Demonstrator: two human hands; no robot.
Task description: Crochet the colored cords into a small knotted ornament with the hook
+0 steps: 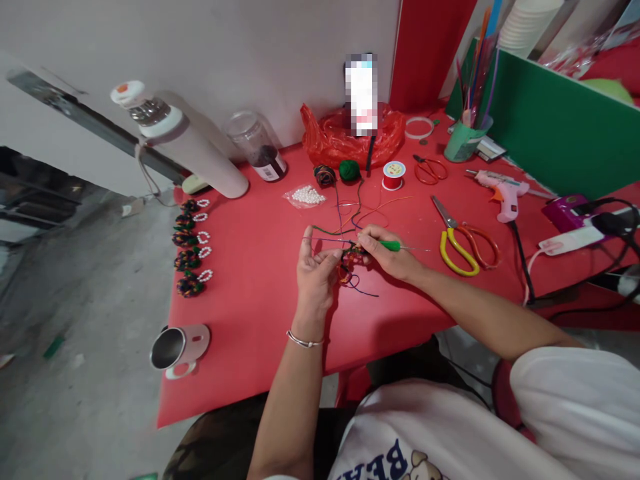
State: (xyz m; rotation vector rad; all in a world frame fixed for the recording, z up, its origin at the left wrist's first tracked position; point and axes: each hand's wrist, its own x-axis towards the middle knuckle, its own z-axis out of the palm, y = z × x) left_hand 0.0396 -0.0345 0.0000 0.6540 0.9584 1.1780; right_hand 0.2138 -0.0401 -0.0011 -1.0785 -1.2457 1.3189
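Observation:
My right hand [386, 253] grips a crochet hook [391, 246] by its green handle, with the tip close to a small piece of dark multicoloured crochet [353, 255]. Thumb and fingers of my left hand [316, 263] pinch that crochet piece from the other side, while the raised index finger carries a taut strand of yarn. Loose yarn ends hang below the piece. Behind the hands sit a green yarn ball [349, 171] and a dark variegated yarn ball [325, 176], their strands trailing toward me. The stitches are partly hidden by my fingers.
Scissors [460, 240], a pink glue gun [505, 193], red-handled snips [430, 170] and a red thread spool [394, 175] lie rightward. White beads [307, 195] rest behind. Several crocheted pieces with bead loops [189, 259] line the left edge, near a mug [181, 347] and a tall bottle [200, 150].

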